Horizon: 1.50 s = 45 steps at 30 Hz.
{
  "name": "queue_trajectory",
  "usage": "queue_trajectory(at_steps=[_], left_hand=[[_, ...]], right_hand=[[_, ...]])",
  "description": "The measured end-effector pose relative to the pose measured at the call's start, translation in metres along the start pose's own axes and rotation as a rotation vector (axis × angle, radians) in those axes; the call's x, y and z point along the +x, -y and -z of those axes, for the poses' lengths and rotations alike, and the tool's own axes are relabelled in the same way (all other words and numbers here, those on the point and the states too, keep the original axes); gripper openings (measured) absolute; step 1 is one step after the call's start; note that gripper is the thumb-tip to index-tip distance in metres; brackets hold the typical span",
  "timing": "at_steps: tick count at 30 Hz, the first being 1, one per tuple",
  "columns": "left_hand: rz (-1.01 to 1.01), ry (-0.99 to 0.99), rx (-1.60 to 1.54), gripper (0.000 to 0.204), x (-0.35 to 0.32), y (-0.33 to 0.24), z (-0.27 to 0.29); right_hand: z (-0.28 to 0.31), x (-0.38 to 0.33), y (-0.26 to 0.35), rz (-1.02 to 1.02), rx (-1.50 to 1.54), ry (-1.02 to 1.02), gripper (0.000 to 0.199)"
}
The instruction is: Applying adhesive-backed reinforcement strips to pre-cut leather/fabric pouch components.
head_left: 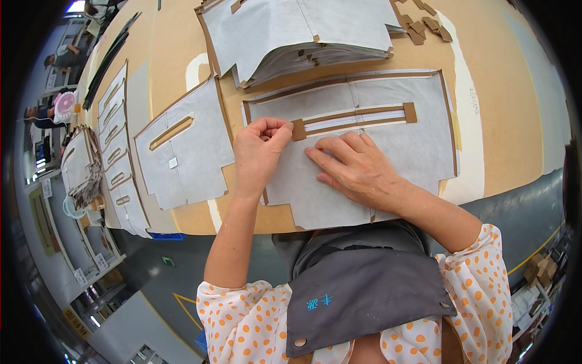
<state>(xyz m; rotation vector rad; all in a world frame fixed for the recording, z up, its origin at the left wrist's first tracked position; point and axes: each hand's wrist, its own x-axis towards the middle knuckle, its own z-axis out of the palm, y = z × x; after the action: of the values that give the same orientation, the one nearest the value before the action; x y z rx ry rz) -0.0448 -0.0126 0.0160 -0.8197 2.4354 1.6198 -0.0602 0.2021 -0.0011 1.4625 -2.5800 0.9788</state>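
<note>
A pale grey fabric panel [327,200] with brown-taped edges lies on the table before me. Across it runs a long slot with white strips inside [382,116], framed in brown, with a brown tab at either end. My left hand [257,155] is closed in a pinch at the edge of the left brown tab [299,130]; the fingertips partly hide the contact. Just below the slot, my right hand [357,170] rests on the panel, fingers stretched and slightly bent, pressing the fabric. At the slot's other end sits the right brown tab [410,113].
Beyond the panel stands a thick stack of similar panels [291,36]. Loose brown pieces [418,30] lie at its right. Left of me are another slotted panel [188,145], a row of overlapping panels [118,158] and long black strips [109,60]. The table's front edge curves close to my body.
</note>
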Motion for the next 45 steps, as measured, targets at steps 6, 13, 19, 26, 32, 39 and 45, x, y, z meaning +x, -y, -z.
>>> queue_trajectory(at_steps=[6,13,19,26,32,39,45], left_hand=[[-0.008,-0.006,0.018,0.018,0.001,0.002,-0.001],[-0.022,-0.020,0.030,0.019,0.001,0.002,-0.002],[-0.027,-0.027,0.048,0.019,0.000,0.001,-0.003],[-0.042,-0.039,0.062,0.020,-0.002,-0.004,-0.003],[-0.033,-0.045,0.056,0.020,-0.002,-0.004,-0.004],[-0.047,-0.037,0.045,0.019,0.000,0.000,-0.004],[-0.089,-0.071,0.032,0.021,-0.002,-0.003,-0.006]], right_hand=[[0.001,0.000,0.000,-0.012,-0.004,0.019,0.050],[0.000,0.000,0.000,-0.010,-0.013,0.024,0.051],[0.000,0.000,-0.001,-0.003,-0.004,0.024,0.052],[0.003,0.002,0.001,-0.016,-0.007,0.019,0.059],[-0.006,0.004,0.000,-0.011,-0.071,0.006,0.065],[-0.008,0.006,0.003,-0.020,-0.114,-0.017,0.065],[-0.010,0.005,0.003,-0.051,-0.102,0.017,0.066]])
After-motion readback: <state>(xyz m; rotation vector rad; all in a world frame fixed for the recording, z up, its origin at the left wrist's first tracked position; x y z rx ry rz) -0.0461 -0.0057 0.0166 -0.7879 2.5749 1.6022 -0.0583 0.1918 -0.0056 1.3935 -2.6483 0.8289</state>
